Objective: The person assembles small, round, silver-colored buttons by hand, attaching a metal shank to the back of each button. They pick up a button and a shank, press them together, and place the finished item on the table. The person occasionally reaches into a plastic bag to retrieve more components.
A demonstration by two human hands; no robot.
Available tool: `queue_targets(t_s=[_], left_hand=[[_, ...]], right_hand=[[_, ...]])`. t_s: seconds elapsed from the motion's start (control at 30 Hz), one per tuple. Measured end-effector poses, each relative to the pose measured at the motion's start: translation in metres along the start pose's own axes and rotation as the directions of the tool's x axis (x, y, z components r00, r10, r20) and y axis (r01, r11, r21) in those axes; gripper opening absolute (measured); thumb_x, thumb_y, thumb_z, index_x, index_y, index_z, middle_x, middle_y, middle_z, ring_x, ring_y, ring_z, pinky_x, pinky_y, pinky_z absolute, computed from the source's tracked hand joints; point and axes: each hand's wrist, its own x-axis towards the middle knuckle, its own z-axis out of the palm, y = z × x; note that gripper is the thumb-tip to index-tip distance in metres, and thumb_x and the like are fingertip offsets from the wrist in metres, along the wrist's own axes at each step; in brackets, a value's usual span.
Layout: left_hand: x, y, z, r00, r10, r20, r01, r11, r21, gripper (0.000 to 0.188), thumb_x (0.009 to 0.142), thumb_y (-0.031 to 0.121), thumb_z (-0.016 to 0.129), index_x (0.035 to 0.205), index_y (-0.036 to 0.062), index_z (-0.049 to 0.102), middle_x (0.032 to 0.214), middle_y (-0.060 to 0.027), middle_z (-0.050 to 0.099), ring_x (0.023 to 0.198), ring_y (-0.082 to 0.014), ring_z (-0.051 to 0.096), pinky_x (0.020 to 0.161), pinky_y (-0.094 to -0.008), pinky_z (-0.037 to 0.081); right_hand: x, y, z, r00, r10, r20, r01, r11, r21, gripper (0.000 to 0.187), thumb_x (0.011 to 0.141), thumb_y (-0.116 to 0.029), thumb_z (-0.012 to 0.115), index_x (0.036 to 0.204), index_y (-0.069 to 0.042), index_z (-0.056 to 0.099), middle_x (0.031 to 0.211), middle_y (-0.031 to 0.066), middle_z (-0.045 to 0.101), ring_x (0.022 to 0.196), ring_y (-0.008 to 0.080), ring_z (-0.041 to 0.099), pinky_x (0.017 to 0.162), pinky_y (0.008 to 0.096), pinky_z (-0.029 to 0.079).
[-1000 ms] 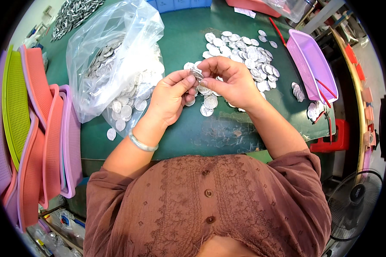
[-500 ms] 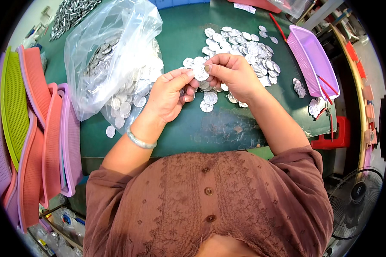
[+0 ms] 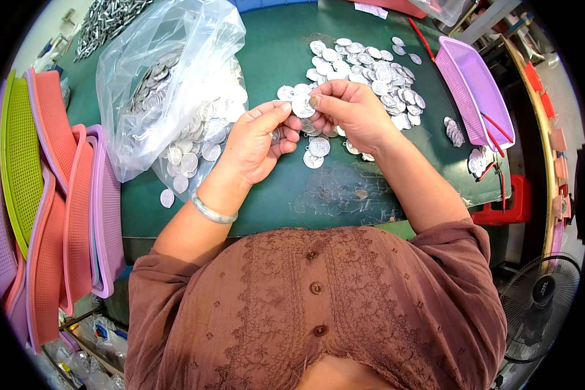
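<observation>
Above the table, a round silver medal [image 3: 303, 105] with a raised design is held up between my two hands. My right hand [image 3: 351, 110] is closed, pinching its right edge between thumb and index finger. At its left edge are the thumb and curled fingers of my left hand [image 3: 257, 140], also closed; the fingers partly hide what lies behind them. Just beyond my right hand spreads a loose pile of similar silver medals [image 3: 383, 78]. A few more medals [image 3: 317, 148] lie below the held one, some with a small loop.
A clear plastic bag [image 3: 169, 84] full of medals lies open at the left. Stacked plastic baskets [image 3: 78, 208] stand beside the table. At the right are a purple basket [image 3: 458, 84], red-handled pliers [image 3: 498, 142], a red stool [image 3: 520, 201] and a fan [image 3: 541, 305]. Metal parts [image 3: 110, 26] lie far left.
The held medal has turned slightly and shifted a little. My left thumb has drawn back slightly toward its left edge. My right hand keeps its pinch.
</observation>
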Motion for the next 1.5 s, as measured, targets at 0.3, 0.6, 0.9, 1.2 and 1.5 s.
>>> queue_targets(t_s=[0.3, 0.6, 0.9, 1.2, 1.5], left_hand=[[-0.003, 0.003, 0.004, 1.000, -0.009, 0.030, 0.009, 1.000, -0.010, 0.016, 0.085, 0.011, 0.049, 0.098, 0.0030, 0.052, 0.077, -0.0065, 0.058, 0.062, -0.0102, 0.055, 0.054, -0.0208, 0.046], [-0.003, 0.002, 0.003, 0.999, 0.027, 0.041, -0.027, 1.000, -0.007, 0.021, 0.080, 0.002, 0.054, 0.101, 0.0034, 0.051, 0.079, -0.0054, 0.056, 0.063, -0.0096, 0.054, 0.055, -0.0202, 0.046], [-0.032, 0.045, 0.013, 0.818, 0.576, 0.010, -0.574, 0.817, -0.062, 0.023, 0.076, -0.003, 0.056, 0.099, 0.0007, 0.051, 0.077, -0.0055, 0.055, 0.059, -0.0101, 0.052, 0.046, -0.0190, 0.039], [-0.048, 0.112, -0.015, 0.531, 0.795, -0.293, -0.678, 0.606, 0.416, 0.047, 0.079, 0.004, 0.056, 0.120, -0.0042, 0.034, 0.088, -0.0084, 0.049, 0.062, -0.0108, 0.045, 0.051, -0.0222, 0.036], [-0.036, 0.044, 0.026, 0.985, 0.112, 0.134, -0.092, 0.985, -0.144, 0.029, 0.084, 0.017, 0.041, 0.104, -0.0034, 0.051, 0.108, -0.0123, 0.051, 0.095, -0.0193, 0.047, 0.076, -0.0282, 0.039]], right_hand=[[0.001, 0.005, 0.000, 0.978, -0.201, 0.050, 0.207, 0.968, -0.140, 0.014, 0.079, -0.005, 0.056, 0.092, 0.002, 0.057, 0.076, 0.0035, 0.059, 0.067, 0.0085, 0.055, 0.061, 0.0211, 0.045], [-0.002, 0.002, 0.003, 0.960, -0.270, 0.080, 0.280, 0.945, -0.171, 0.016, 0.078, -0.001, 0.055, 0.093, 0.002, 0.059, 0.082, 0.0037, 0.061, 0.076, 0.0087, 0.057, 0.069, 0.0220, 0.046], [0.002, 0.000, -0.001, 0.969, -0.243, 0.038, 0.244, 0.936, -0.255, 0.020, 0.079, -0.004, 0.057, 0.098, 0.002, 0.056, 0.088, 0.0050, 0.061, 0.081, 0.0097, 0.056, 0.073, 0.0226, 0.045], [0.000, -0.001, -0.007, 0.892, -0.404, 0.205, 0.397, 0.478, -0.784, 0.024, 0.072, -0.011, 0.063, 0.095, -0.002, 0.059, 0.089, 0.0065, 0.059, 0.082, 0.0189, 0.054, 0.073, 0.0299, 0.043], [0.000, 0.009, -0.008, 0.836, -0.388, 0.387, 0.477, 0.166, -0.863, 0.030, 0.063, -0.017, 0.066, 0.091, -0.006, 0.061, 0.093, 0.0072, 0.052, 0.092, 0.0261, 0.045, 0.081, 0.0370, 0.036]])
